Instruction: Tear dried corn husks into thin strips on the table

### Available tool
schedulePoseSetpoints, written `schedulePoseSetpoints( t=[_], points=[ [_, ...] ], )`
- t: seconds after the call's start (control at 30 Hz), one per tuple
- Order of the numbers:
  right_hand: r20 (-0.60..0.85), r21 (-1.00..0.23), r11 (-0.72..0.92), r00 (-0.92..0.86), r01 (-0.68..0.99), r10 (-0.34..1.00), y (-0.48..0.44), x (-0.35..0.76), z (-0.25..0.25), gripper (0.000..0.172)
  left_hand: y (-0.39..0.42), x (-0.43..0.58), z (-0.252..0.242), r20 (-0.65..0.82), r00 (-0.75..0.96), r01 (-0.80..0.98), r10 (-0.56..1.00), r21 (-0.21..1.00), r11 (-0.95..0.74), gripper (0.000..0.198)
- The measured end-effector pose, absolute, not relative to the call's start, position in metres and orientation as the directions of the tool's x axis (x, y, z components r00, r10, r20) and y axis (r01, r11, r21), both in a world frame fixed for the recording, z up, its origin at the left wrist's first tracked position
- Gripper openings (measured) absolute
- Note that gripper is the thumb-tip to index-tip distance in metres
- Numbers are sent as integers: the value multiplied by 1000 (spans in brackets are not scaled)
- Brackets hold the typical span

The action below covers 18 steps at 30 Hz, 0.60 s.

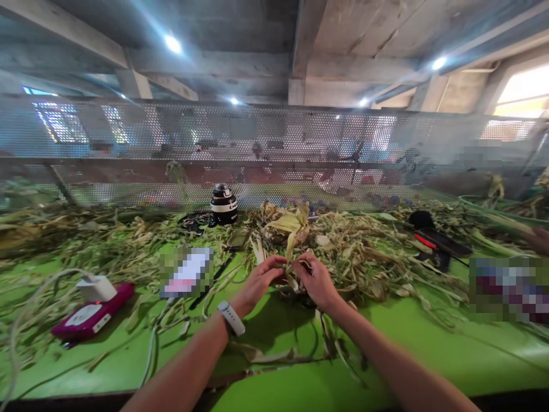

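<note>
Both of my hands meet over the green table, pinching a dried corn husk point(293, 226) whose pale yellow leaves flare upward and away from me. My left hand point(262, 280), with a white watch point(230, 318) on its wrist, grips the husk's narrow near end between thumb and fingers. Close against it, my right hand point(316, 281) pinches the same narrow part from the other side. Thin strips hang below the fingers; the exact grip point is partly hidden. Behind the hands lies a heap of loose husk strips point(360, 252).
A black jar point(223, 204) stands before the perforated metal screen point(266, 131). At left lie a magenta power bank point(92, 313) with a white plug point(96, 288) and a blurred phone point(189, 273). A dark phone point(444, 240) lies at right, near another person's hand point(538, 239). Husk scraps litter the green tabletop point(412, 337).
</note>
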State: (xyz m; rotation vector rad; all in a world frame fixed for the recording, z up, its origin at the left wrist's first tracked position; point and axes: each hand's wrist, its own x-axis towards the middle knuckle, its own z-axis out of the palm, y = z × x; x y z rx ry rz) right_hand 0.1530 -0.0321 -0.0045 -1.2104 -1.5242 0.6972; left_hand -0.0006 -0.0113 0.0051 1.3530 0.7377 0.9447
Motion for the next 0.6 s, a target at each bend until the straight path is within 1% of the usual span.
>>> schedulePoseSetpoints(
  t=[0.07, 0.17, 0.27, 0.4, 0.53, 0.6],
  points=[
    [374, -882, 337, 54, 329, 926, -31, 153, -6, 24, -12, 1, 4, 82, 465, -175, 882, 985, 1, 23],
    [424, -849, 363, 86, 383, 902, -30, 152, -7, 24, -12, 2, 1, 116, 412, -176, 904, 983, -46, 20],
    [457, -828, 399, 61, 394, 887, -30, 149, -9, 26, -10, 2, -3, 140, 326, -149, 935, 984, -95, 18],
    [403, -880, 380, 24, 285, 915, -31, 145, -10, 26, -7, 4, -8, 152, 334, -236, 930, 969, -74, 16],
    [370, -914, 357, 35, 193, 928, -31, 143, -11, 27, -8, 7, -7, 123, 299, -322, 946, 946, -21, 33],
    [365, -921, 355, 43, 162, 930, -30, 143, -12, 28, -9, 7, -6, 89, 348, -361, 933, 931, 46, 30]
  ],
)
